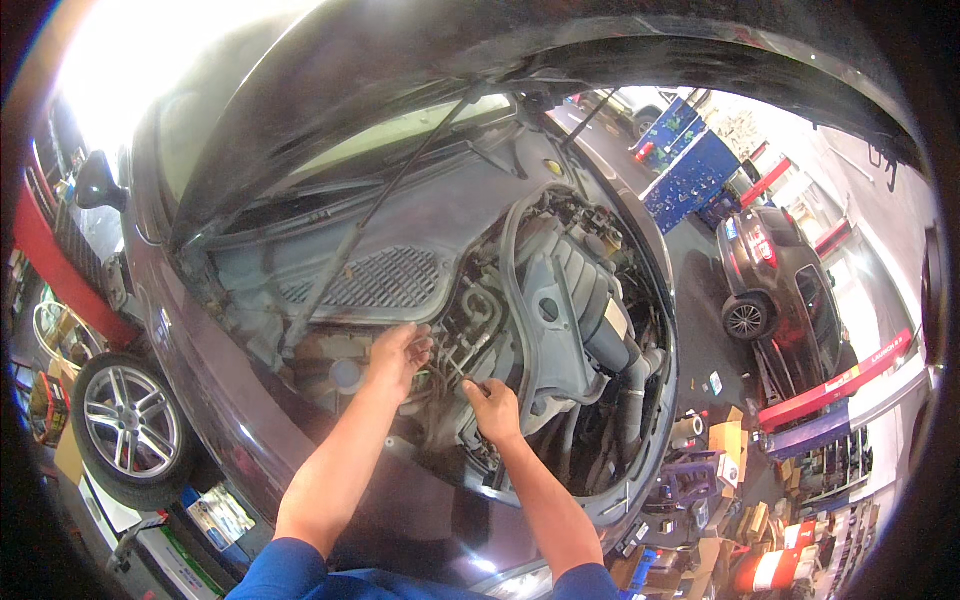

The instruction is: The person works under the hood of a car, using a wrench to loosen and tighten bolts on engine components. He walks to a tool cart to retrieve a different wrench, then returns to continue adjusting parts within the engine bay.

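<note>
My left hand (398,358) hovers over the engine bay, just in front of the vented grey cowl panel (385,285). Its fingers are loosely curled and slightly apart, and nothing shows in them. Lower and to the right, my right hand (492,408) is closed in a pinch, thumb toward the far side. A thin, light metal piece (455,362) lies just beyond its fingertips; whether they grip it is hard to make out. Around both hands are hoses and metal engine parts. The grey plastic engine cover (555,315) lies to the right of my right hand.
Overhead arches the raised hood (560,50), with a strut (375,205) slanting down to the left. The dark fender (225,370) runs along my left side. A loose wheel (130,415) stands beyond it. At right are another car (775,260), a red lift arm (835,380) and cluttered boxes (727,440).
</note>
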The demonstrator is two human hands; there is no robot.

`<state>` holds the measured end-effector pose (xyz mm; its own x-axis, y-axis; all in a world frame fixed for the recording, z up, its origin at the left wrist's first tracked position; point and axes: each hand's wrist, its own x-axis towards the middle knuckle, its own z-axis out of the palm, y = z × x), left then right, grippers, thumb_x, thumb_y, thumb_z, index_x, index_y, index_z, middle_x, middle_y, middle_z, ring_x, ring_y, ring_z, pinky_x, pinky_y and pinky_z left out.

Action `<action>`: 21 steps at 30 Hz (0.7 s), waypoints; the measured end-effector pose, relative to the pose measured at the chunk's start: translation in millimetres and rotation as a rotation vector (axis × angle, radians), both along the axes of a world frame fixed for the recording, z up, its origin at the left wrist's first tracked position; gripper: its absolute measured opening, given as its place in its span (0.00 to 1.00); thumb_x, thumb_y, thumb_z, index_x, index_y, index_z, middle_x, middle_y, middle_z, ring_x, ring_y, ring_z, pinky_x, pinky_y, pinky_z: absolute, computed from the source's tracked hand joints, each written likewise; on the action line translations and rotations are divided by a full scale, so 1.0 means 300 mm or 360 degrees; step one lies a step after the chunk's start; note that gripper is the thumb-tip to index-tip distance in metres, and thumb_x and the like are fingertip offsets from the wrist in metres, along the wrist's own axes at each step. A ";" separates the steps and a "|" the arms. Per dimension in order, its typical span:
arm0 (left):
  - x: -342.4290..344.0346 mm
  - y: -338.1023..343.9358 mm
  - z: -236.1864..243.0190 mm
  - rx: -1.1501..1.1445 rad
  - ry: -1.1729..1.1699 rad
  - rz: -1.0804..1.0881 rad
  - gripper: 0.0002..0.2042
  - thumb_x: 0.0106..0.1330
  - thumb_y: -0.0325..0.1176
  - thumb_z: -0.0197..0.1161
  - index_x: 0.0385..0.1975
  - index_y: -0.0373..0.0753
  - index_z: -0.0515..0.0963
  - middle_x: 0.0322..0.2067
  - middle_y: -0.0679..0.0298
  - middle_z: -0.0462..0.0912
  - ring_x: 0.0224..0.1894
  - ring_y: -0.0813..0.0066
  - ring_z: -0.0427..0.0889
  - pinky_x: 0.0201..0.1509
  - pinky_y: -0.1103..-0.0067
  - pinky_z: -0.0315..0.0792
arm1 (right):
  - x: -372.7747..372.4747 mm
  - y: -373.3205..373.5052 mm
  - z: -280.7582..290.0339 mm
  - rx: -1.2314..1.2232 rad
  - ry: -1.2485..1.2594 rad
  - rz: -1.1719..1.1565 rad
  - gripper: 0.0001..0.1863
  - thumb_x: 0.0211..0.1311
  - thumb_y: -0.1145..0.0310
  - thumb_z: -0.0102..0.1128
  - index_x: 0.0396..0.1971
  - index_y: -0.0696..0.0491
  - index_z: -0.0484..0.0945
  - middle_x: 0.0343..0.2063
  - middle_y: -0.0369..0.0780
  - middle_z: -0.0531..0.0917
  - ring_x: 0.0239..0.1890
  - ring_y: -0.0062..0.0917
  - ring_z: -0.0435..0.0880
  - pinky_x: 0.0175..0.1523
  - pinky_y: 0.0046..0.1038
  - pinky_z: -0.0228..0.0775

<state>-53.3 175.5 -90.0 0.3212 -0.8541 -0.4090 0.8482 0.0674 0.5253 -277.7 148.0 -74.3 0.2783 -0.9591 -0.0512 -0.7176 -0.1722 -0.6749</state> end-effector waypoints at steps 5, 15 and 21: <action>-0.017 -0.016 -0.013 -0.0007 0.0083 0.0140 0.12 0.74 0.36 0.67 0.51 0.41 0.79 0.49 0.61 0.87 0.49 0.65 0.85 0.49 0.69 0.77 | 0.015 0.016 0.023 0.0056 -0.0119 -0.0030 0.27 0.68 0.49 0.71 0.40 0.65 0.86 0.34 0.56 0.88 0.41 0.50 0.90 0.49 0.43 0.79; 0.048 -0.017 -0.045 -0.0235 0.0342 0.0205 0.13 0.69 0.29 0.70 0.50 0.38 0.79 0.52 0.61 0.84 0.62 0.62 0.80 0.73 0.63 0.70 | -0.076 -0.029 0.095 0.0038 -0.0078 -0.0026 0.24 0.71 0.52 0.67 0.43 0.63 0.86 0.35 0.56 0.89 0.41 0.47 0.90 0.50 0.41 0.79; 0.030 -0.004 -0.038 -0.0390 0.0365 0.0209 0.21 0.64 0.22 0.68 0.58 0.40 0.77 0.58 0.62 0.84 0.64 0.64 0.80 0.77 0.63 0.64 | -0.149 -0.126 0.254 -0.0075 -0.0147 -0.0013 0.19 0.73 0.61 0.66 0.48 0.63 0.84 0.32 0.50 0.89 0.35 0.33 0.89 0.45 0.35 0.79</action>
<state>-44.2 174.3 -101.3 0.3585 -0.8932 -0.2715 0.9178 0.2842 0.2771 -322.4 110.3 1.9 0.2719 -0.9621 0.0194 -0.6542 -0.1996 -0.7295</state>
